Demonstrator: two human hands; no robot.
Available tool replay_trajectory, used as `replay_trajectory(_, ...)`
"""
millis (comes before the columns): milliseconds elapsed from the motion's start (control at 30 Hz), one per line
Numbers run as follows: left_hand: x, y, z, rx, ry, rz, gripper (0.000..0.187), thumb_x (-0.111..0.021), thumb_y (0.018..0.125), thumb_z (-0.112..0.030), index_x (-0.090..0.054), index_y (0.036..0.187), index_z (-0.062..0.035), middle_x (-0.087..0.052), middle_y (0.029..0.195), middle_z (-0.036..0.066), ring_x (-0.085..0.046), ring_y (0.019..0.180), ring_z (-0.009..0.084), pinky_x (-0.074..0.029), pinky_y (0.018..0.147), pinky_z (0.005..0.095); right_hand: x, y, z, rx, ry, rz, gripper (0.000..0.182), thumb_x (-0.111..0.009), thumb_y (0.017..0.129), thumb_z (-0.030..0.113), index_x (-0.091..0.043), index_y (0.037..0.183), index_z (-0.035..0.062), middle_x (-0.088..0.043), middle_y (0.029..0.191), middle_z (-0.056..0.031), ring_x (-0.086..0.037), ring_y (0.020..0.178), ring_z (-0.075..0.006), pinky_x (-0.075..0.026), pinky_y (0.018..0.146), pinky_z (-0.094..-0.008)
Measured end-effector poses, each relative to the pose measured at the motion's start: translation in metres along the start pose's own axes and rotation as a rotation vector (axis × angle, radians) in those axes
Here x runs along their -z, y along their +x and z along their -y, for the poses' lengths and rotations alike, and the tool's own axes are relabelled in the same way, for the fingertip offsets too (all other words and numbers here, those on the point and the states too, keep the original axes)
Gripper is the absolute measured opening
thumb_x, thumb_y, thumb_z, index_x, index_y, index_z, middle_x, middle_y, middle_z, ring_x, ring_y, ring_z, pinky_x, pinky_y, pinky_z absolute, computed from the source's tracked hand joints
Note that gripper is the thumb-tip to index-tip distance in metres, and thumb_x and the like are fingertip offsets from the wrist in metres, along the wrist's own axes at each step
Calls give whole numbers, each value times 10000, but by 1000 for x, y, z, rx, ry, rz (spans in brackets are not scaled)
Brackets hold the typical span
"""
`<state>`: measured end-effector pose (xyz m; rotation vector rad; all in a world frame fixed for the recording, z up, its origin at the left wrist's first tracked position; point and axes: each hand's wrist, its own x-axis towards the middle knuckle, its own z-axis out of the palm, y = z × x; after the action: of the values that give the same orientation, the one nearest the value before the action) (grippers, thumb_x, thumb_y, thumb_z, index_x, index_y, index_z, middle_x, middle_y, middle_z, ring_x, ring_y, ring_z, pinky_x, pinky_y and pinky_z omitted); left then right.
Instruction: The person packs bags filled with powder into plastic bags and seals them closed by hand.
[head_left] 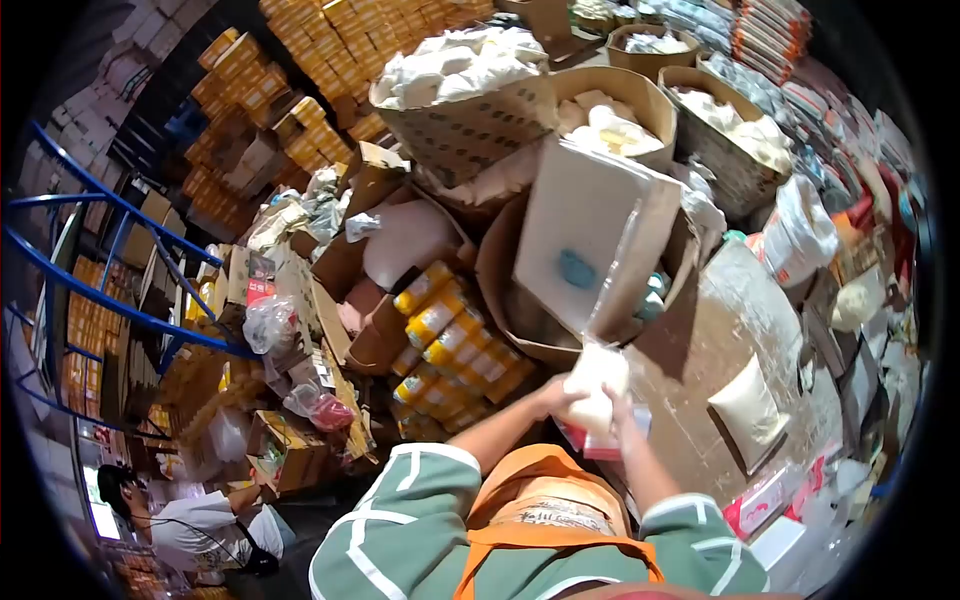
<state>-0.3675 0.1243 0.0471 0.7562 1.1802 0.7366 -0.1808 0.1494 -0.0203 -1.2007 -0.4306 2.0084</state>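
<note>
A white filled plastic bag (pixel 598 382) is held upright between my two hands in front of my apron. My left hand (pixel 552 397) grips its left side, and my right hand (pixel 626 415) is closed around its lower right side. What fills it looks pale, but I cannot make out what it is. Just beneath, a red and white package (pixel 603 446) shows partly, covered by the hands and the bag. To the right, a second cream-coloured filled bag (pixel 750 412) lies flat on the worktable (pixel 690 350).
Beyond my hands a large white panel (pixel 575 220) leans in a round carton (pixel 500 265). Yellow packs (pixel 450 340) are stacked to the left. A pink packet (pixel 760 503) lies at the table's near right. Another person (pixel 200 525) is at lower left, near blue metal racking (pixel 120 300).
</note>
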Motion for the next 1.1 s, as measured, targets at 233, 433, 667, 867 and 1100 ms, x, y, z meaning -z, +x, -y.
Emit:
replay_trajectory(233, 238, -3, -329, -819, -507, -361, 208, -601, 886, -147, -585, 1061, -35, -645, 1011, 78, -632, 879, 191, -543, 751, 309, -403, 153, 264, 374, -27, 629, 461, -486, 965, 304, -379, 1357, 87, -536, 1250, -125, -522, 1146, -258, -441, 964, -353)
replay_trajectory(433, 293, -45, -296, -775, -405, -654, 192, -512, 913, -170, -588, 1035, -43, -658, 919, 108, -653, 817, 219, -544, 721, 356, -465, 230, 277, 199, 47, 547, 555, -461, 960, 352, -274, 1442, 151, -418, 1399, -149, -415, 1289, -266, -338, 1072, -381)
replay_trajectory(667, 207, -110, 77, 113, -721, -849, 122, -525, 902, -163, -553, 914, -44, -601, 740, 76, -565, 543, 182, -435, 425, 271, -227, 162, 151, 9, -230, 308, 324, -485, 968, 239, -510, 1239, 64, -614, 1111, -81, -606, 991, -191, -484, 873, -345)
replay_trajectory(867, 193, -161, 101, 313, -628, -993, 22, -512, 788, -84, -510, 789, -62, -521, 609, 71, -504, 473, 172, -386, 377, 266, -98, 40, 192, 168, -15, 74, 144, -541, 905, 217, -565, 1033, 154, -602, 829, 34, -586, 739, -113, -449, 569, -235)
replay_trajectory(1100, 238, -106, -105, -511, -220, -862, 85, -528, 816, -5, -535, 848, -84, -538, 695, 5, -473, 544, 89, -381, 471, 232, -80, -88, 287, 796, -124, -68, 152, -584, 885, 177, -546, 994, 78, -541, 764, 7, -516, 679, -78, -399, 595, -201)
